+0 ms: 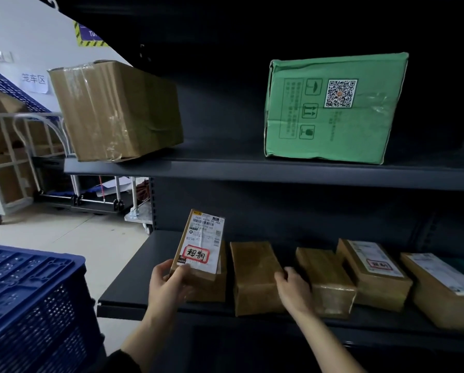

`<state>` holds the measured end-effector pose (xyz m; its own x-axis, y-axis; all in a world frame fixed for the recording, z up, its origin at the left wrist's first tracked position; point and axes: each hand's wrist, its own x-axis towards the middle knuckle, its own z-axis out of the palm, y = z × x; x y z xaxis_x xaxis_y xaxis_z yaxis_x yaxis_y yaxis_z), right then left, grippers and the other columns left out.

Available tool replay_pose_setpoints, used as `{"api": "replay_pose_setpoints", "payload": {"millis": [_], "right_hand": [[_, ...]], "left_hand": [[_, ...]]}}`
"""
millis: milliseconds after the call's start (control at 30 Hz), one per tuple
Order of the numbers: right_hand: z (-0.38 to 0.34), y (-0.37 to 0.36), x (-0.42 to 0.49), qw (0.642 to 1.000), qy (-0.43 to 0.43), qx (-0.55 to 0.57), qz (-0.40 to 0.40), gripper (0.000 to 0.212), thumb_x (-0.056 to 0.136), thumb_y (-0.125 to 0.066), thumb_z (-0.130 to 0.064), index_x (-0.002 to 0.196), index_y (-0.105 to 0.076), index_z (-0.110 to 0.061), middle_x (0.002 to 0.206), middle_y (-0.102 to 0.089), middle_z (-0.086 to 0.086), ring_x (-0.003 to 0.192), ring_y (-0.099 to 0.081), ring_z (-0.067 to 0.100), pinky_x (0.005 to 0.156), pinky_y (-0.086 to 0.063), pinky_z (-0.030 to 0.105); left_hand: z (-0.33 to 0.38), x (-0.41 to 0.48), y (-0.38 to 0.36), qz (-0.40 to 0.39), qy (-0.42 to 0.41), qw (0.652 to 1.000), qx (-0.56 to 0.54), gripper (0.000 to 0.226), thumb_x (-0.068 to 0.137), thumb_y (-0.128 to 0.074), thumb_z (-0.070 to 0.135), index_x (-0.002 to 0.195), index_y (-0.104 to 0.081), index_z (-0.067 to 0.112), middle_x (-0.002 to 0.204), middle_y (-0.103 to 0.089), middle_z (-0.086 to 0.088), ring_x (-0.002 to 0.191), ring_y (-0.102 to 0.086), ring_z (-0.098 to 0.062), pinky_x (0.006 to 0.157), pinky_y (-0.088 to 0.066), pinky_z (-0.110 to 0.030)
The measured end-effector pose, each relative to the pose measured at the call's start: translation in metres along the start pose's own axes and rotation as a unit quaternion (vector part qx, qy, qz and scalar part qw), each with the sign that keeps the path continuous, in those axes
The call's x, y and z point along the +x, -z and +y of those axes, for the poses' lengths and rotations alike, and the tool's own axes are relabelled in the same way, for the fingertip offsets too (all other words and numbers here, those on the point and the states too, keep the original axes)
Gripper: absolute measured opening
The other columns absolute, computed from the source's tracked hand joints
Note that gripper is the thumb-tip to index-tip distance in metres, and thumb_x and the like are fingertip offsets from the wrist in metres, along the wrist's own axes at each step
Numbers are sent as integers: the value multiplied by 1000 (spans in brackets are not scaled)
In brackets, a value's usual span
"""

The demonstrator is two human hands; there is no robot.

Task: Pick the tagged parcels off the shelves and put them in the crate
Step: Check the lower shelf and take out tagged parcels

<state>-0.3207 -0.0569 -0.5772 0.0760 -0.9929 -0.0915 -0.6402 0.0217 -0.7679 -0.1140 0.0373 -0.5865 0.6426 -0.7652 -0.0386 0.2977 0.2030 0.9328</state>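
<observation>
My left hand (pixel 169 284) grips a small brown parcel (pixel 201 243) by its lower end and tilts it up off the lower shelf (pixel 123 297); its white label carries a red-bordered tag. My right hand (pixel 292 289) rests with curled fingers on the right edge of a plain brown parcel (pixel 252 275). Further right lie another plain parcel (pixel 325 278), a parcel with a red-bordered tag (pixel 373 267) and a labelled parcel (pixel 446 286). The blue crate (pixel 31 300) stands at lower left, beside the shelf.
On the upper shelf (pixel 252 168) sit a large brown carton (pixel 118 111) at its left end and a green box (pixel 333 109). Metal cage trolleys (pixel 23 157) with cartons stand on the pale floor at the left.
</observation>
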Motion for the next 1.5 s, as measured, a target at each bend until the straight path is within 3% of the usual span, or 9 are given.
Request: {"api": "replay_pose_setpoints", "payload": {"millis": [133, 333, 500, 667, 800, 1000, 1267, 1367, 1500], "right_hand": [[-23, -12, -3, 963, 109, -235, 72, 69, 89, -38, -58, 145, -25, -19, 148, -32, 13, 133, -31, 31, 103, -36, 41], [-38, -24, -7, 952, 28, -304, -13, 101, 67, -53, -75, 145, -22, -19, 149, -19, 22, 132, -28, 40, 101, -36, 46], [-20, -3, -1, 993, 7, 112, -31, 81, 71, -60, -64, 137, -40, -21, 126, -52, 8, 111, -52, 26, 90, -46, 38], [-2, -2, -9, 802, -120, 564, -154, 63, 61, -63, -48, 116, -57, -18, 111, -65, 14, 106, -57, 31, 81, -45, 42], [9, -5, -10, 782, -139, 587, -159, 59, 68, -58, -51, 115, -59, -16, 114, -65, 17, 109, -56, 34, 78, -45, 41], [-4, -2, -2, 922, -109, 362, -88, 62, 70, -63, -58, 118, -55, -20, 111, -63, 8, 104, -57, 26, 91, -46, 44], [-9, 5, 4, 993, -36, 109, -36, 55, 93, -43, -45, 138, -39, -14, 142, -43, 11, 126, -43, 30, 98, -39, 37], [-21, -1, 3, 987, 61, -136, 65, 69, 89, -38, -58, 146, -23, -23, 149, -29, 12, 132, -34, 32, 104, -35, 43], [-41, -14, 2, 956, 51, -287, 26, 91, 75, -42, -76, 146, -17, -25, 148, -24, 19, 130, -31, 37, 102, -34, 44]], "left_hand": [[-3, -2, 4, 4, 14, 1000, -12, 43, 86, -64, 13, 123, -44, 7, 118, -59, -19, 104, -62, -33, 77, -54, -40], [-2, -5, 3, 2, 21, 999, -29, 35, 88, -60, 11, 120, -44, 9, 122, -57, -21, 107, -61, -34, 76, -54, -39], [-1, -2, 7, 0, 20, 999, -42, 38, 88, -60, 11, 122, -43, 9, 120, -58, -20, 100, -63, -31, 78, -56, -40], [-5, 2, -1, -5, 23, 998, -57, 42, 88, -60, 12, 126, -43, 10, 124, -56, -19, 112, -58, -33, 99, -46, -51], [-9, 2, -9, -15, 25, 997, -65, 43, 87, -61, 13, 126, -43, 10, 125, -56, -18, 114, -58, -32, 101, -44, -52], [-10, 3, -9, -15, 24, 998, -60, 39, 88, -61, 13, 123, -43, 11, 121, -58, -18, 114, -58, -33, 102, -43, -53], [-8, 2, -4, -5, 13, 999, -49, 44, 87, -62, 13, 126, -43, 9, 118, -61, -19, 109, -61, -33, 100, -44, -55], [-9, 3, -3, -10, 13, 999, -49, 44, 86, -62, 14, 126, -44, 9, 117, -60, -19, 108, -61, -33, 99, -45, -53], [-10, 2, -5, -18, 17, 999, -40, 44, 85, -63, 14, 125, -44, 11, 120, -59, -19, 109, -61, -32, 99, -46, -53]]}}
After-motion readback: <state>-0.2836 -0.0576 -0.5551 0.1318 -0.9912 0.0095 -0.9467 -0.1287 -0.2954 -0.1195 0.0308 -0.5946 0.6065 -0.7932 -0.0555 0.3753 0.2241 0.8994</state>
